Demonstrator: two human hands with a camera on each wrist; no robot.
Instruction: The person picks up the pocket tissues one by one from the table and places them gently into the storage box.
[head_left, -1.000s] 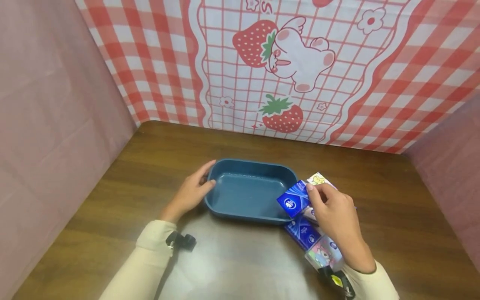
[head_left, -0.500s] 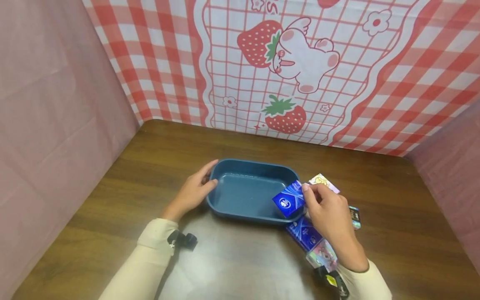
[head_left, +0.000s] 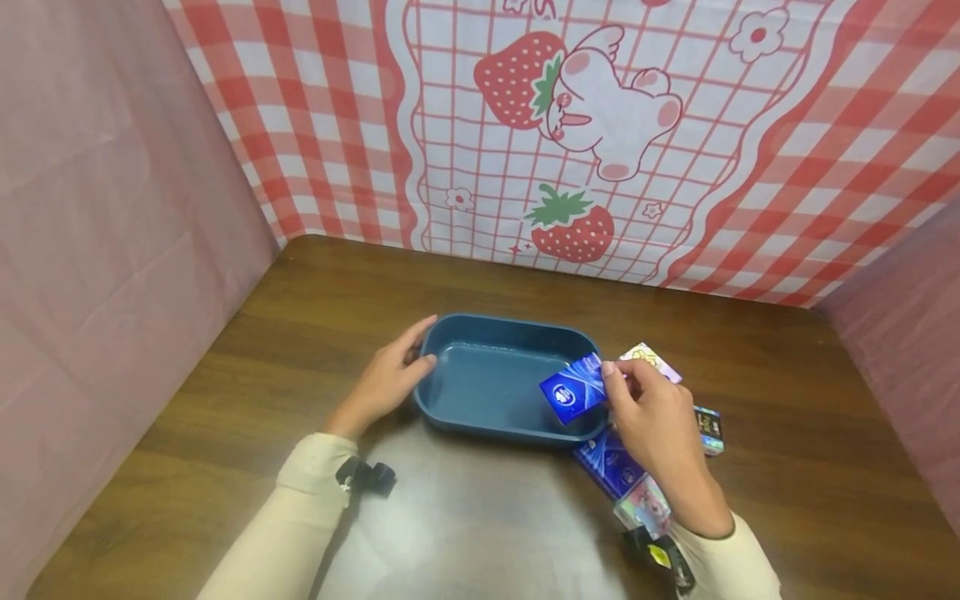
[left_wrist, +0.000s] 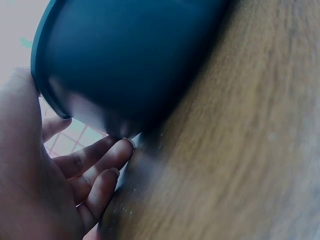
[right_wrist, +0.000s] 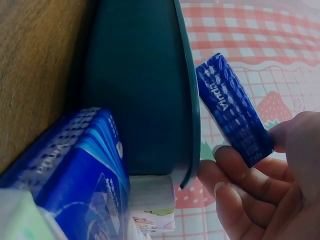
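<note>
A dark blue plastic basin (head_left: 480, 387) with rounded corners stands on the wooden table. My left hand (head_left: 384, 379) holds its left end, thumb at the rim and fingers against the outer wall (left_wrist: 115, 75). My right hand (head_left: 656, 417) pinches a blue tissue pack (head_left: 573, 389) between thumb and fingers. Held tilted, the pack hangs over the basin's right end, and its side reads Vinda in the right wrist view. Below the right hand, beside the basin, lies another blue tissue pack (head_left: 609, 462), partly covered by the hand.
A pack with a pink cartoon print (head_left: 647, 507) lies near the right wrist. Behind the right hand is a white pack with a yellow drawing (head_left: 643, 357). A small black-labelled pack (head_left: 709, 429) lies to its right. A red checked cloth (head_left: 337, 125) hangs behind the table.
My right hand has moved slightly left, carrying the blue tissue pack farther over the basin. The black-labelled pack has come into sight behind it. The left hand keeps its hold on the basin.
</note>
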